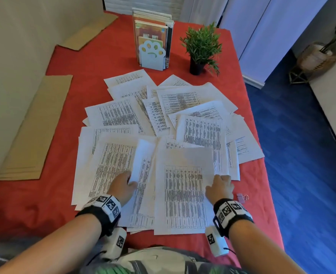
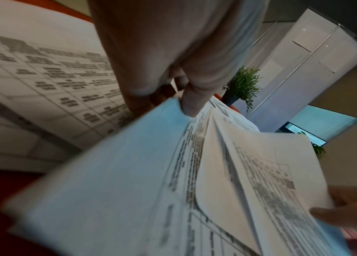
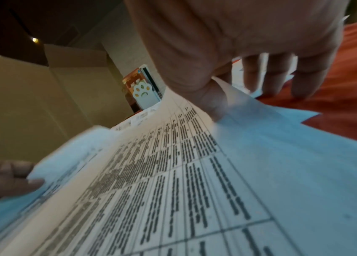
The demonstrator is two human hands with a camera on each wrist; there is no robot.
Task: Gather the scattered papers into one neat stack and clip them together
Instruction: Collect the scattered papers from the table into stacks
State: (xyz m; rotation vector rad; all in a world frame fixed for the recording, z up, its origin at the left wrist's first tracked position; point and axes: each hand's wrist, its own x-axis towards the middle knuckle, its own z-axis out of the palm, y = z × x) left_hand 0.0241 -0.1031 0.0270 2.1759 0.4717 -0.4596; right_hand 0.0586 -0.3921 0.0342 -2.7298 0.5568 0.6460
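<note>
Two hands pinch papers point(image 1: 183, 184): left hand point(image 1: 121, 186), right hand point(image 1: 219, 187); bookend point(image 1: 152, 56) holds books point(image 1: 153, 26).

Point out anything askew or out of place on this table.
The papers lie fanned and overlapping at all angles across the red cloth. The left hand pinches a curled-up sheet. The binder clip sits unused beside the right hand.

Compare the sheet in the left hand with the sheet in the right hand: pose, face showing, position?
The left hand pinches a narrow sheet curled over, showing mostly blank paper; the right hand pinches the edge of a wide sheet lying nearly flat, its printed table facing up. The narrow sheet sits left of the wide sheet. Both are white printed table pages, each lifted from the pile by thumb and fingers.
</note>
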